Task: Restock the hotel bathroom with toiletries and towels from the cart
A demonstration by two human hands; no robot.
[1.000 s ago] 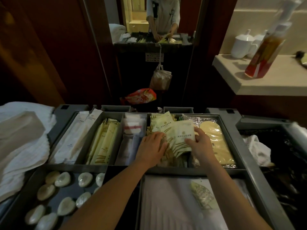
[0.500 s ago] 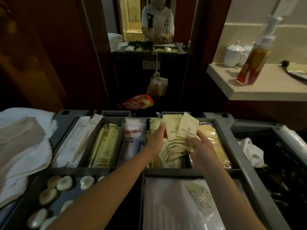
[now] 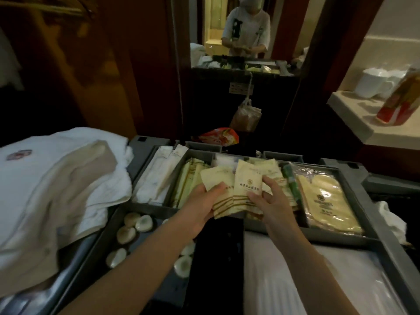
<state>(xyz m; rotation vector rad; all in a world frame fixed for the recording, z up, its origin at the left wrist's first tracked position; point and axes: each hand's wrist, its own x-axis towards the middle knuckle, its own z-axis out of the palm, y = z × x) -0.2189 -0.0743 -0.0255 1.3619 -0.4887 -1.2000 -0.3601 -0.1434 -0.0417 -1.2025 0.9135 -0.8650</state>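
Observation:
Over the grey cart tray (image 3: 354, 239) I hold a small fan of cream toiletry packets (image 3: 243, 189) with gold stripes. My left hand (image 3: 204, 204) grips the packets from the left, thumb across their front. My right hand (image 3: 269, 201) pinches their right edge, with its fingers curled. Below them the tray's compartments hold more cream packets (image 3: 270, 169), long white sachets (image 3: 159, 176), yellow-green sachets (image 3: 186, 185) and a clear bag of yellow items (image 3: 327, 198). White towels (image 3: 45, 189) are piled on the cart's left side.
Round wrapped soaps (image 3: 134, 228) lie in the near-left compartment, white bagged linen (image 3: 295, 280) in the near-right one. A beige counter (image 3: 363, 130) at the right carries white cups (image 3: 372, 83) and a red-labelled bottle (image 3: 400, 101). A mirror ahead reflects a person (image 3: 247, 30) at the cart.
Both hands have lifted the cream packets out of the compartment and drawn them toward me and to the left. The view has swung left, showing more of the towels.

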